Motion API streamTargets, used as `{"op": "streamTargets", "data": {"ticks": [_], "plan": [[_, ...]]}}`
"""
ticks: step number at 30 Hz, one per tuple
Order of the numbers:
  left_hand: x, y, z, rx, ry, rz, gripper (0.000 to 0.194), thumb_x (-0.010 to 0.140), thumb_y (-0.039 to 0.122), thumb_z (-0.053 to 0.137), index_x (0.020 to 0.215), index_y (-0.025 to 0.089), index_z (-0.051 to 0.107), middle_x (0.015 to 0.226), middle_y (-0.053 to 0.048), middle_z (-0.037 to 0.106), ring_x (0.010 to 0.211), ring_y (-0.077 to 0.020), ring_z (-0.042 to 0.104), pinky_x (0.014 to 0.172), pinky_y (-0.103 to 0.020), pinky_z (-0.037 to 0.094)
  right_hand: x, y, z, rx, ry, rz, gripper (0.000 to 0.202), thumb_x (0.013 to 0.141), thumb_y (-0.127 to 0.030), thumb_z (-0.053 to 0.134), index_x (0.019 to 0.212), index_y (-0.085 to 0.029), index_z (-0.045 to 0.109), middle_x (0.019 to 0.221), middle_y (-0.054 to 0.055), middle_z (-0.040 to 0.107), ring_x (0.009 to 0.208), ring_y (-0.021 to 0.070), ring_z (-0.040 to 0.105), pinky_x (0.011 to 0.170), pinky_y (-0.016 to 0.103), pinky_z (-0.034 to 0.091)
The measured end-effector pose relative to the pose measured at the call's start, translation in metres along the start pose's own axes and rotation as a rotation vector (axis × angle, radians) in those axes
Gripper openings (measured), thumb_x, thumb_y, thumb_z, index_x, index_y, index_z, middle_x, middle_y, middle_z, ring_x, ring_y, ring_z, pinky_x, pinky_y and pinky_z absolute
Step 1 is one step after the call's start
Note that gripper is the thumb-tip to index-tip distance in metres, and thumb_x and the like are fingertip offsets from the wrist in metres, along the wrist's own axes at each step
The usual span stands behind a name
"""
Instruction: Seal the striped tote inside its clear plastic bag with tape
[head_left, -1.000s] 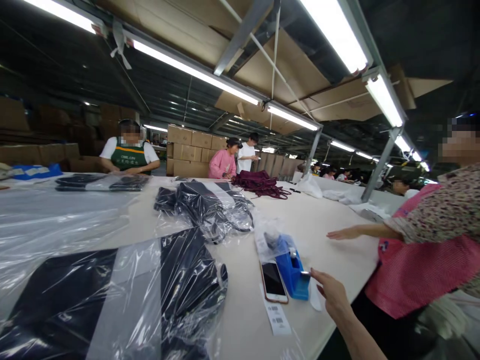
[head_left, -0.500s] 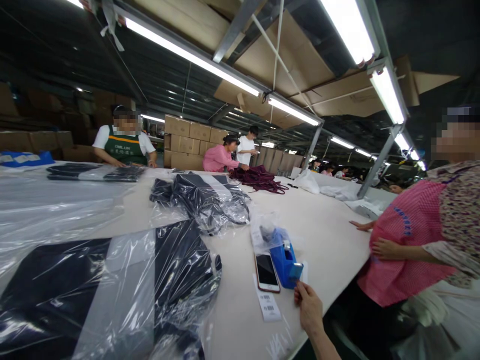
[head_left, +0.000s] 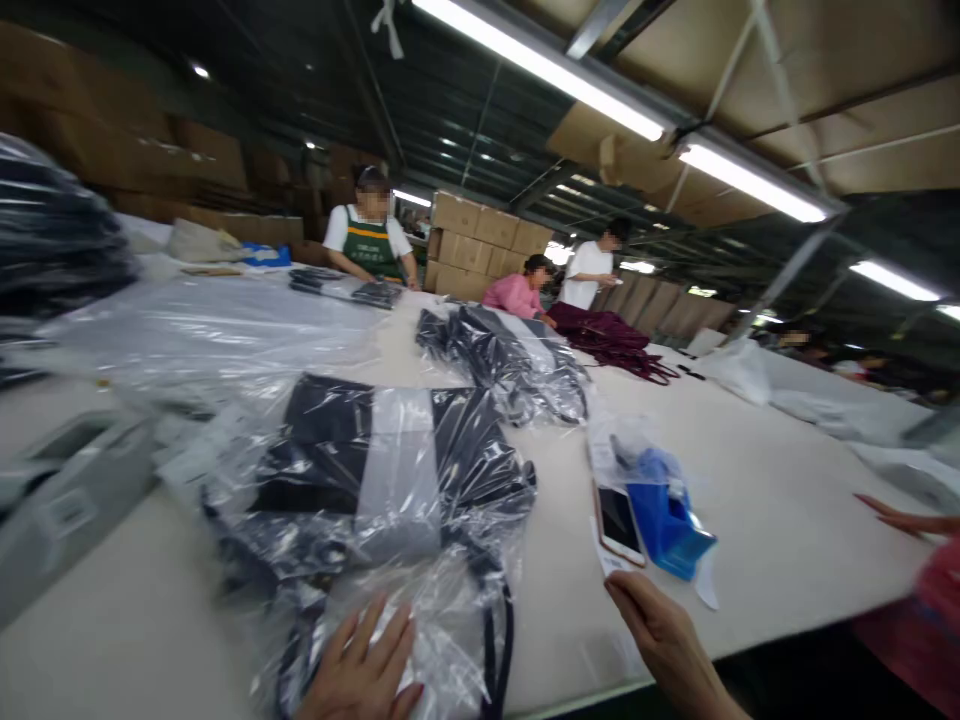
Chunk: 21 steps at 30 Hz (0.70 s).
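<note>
My left hand [head_left: 364, 665] lies with spread fingers on the lower part of a clear plastic bag [head_left: 442, 585]. Inside this bag is a folded dark garment [head_left: 326, 430] with a pale grey band [head_left: 401, 460] across it and dark straps. My right hand [head_left: 660, 630] is closed in a pinch just below a phone [head_left: 619, 525]; whatever its fingertips hold is too small to make out. Beside the phone stands a blue tape dispenser [head_left: 664, 525], apart from the hand. A white label strip [head_left: 606, 560] sticks out under the phone, partly hidden behind my fingertips.
Another bagged dark garment [head_left: 502, 350] lies farther back, near a maroon pile [head_left: 607, 335]. Clear plastic sheets [head_left: 225, 325] cover the left side. A grey plastic holder [head_left: 75, 510] stands at left. Several people work around the table; a co-worker's hand [head_left: 907, 520] rests at its right edge.
The view has swung left. My left hand has come into view on the bag. My right hand has moved from the tape dispenser's front end to below the phone.
</note>
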<state>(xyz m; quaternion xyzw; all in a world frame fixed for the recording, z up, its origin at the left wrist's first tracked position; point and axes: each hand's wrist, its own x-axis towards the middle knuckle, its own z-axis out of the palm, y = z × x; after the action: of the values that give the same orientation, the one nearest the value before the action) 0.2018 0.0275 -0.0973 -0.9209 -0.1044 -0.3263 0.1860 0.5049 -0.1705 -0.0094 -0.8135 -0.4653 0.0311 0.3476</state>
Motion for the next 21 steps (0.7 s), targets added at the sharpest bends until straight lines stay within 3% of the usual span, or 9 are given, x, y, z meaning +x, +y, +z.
{"op": "streamTargets", "data": {"ticks": [3,6,10,13,17,21], "plan": [[0.013,0.007,-0.020,-0.100,-0.214,-0.131,0.038,0.082,0.041,0.053,0.113,0.019,0.059,0.119,-0.001,0.063,0.110,-0.0267,0.055,0.091,-0.038,0.039,0.009,-0.046,0.019,-0.044,-0.243,-0.232,0.022,0.087,-0.040,0.046,0.082,-0.025,0.061,0.071,0.001,0.063,0.064,0.0143,0.060,0.060,0.023,0.046],[0.022,0.014,-0.026,-0.304,-0.397,-0.275,0.043,0.086,0.043,0.048,0.118,0.017,0.055,0.125,-0.005,0.058,0.117,-0.0310,0.049,0.094,-0.045,0.037,0.017,-0.099,0.040,0.028,-0.439,-0.386,0.020,0.090,-0.033,0.043,0.082,-0.024,0.059,0.071,0.001,0.060,0.064,0.0117,0.058,0.059,0.020,0.044],[0.024,0.018,-0.027,-0.446,-0.460,-0.357,0.046,0.088,0.042,0.045,0.123,0.015,0.051,0.129,-0.009,0.054,0.123,-0.0336,0.043,0.099,-0.050,0.034,0.027,-0.155,0.074,0.161,-0.599,-0.512,0.025,0.092,-0.033,0.040,0.078,-0.021,0.057,0.070,0.000,0.058,0.065,0.0108,0.055,0.060,0.020,0.041],[0.025,0.018,-0.025,-0.471,-0.470,-0.359,0.047,0.088,0.044,0.042,0.122,0.013,0.052,0.126,-0.011,0.056,0.123,-0.0338,0.043,0.100,-0.050,0.034,0.038,-0.169,0.110,0.152,-0.641,-0.474,0.025,0.091,-0.032,0.040,0.076,-0.020,0.057,0.070,-0.001,0.059,0.065,0.0111,0.054,0.062,0.022,0.039],[0.024,0.023,-0.017,-0.493,-0.448,-0.373,0.057,0.087,0.051,0.041,0.127,0.010,0.048,0.129,-0.016,0.053,0.123,-0.0364,0.041,0.101,-0.053,0.032,0.047,-0.161,0.153,0.002,-0.634,-0.328,0.028,0.089,-0.031,0.040,0.066,-0.019,0.053,0.065,-0.001,0.055,0.062,0.0123,0.051,0.060,0.024,0.035],[0.025,0.024,-0.016,-0.513,-0.433,-0.390,0.058,0.088,0.050,0.040,0.129,0.010,0.046,0.133,-0.018,0.048,0.127,-0.0372,0.037,0.102,-0.052,0.030,0.049,-0.156,0.170,-0.077,-0.605,-0.216,0.031,0.088,-0.035,0.039,0.065,-0.020,0.052,0.062,-0.001,0.055,0.060,0.0141,0.051,0.059,0.026,0.033]]}}
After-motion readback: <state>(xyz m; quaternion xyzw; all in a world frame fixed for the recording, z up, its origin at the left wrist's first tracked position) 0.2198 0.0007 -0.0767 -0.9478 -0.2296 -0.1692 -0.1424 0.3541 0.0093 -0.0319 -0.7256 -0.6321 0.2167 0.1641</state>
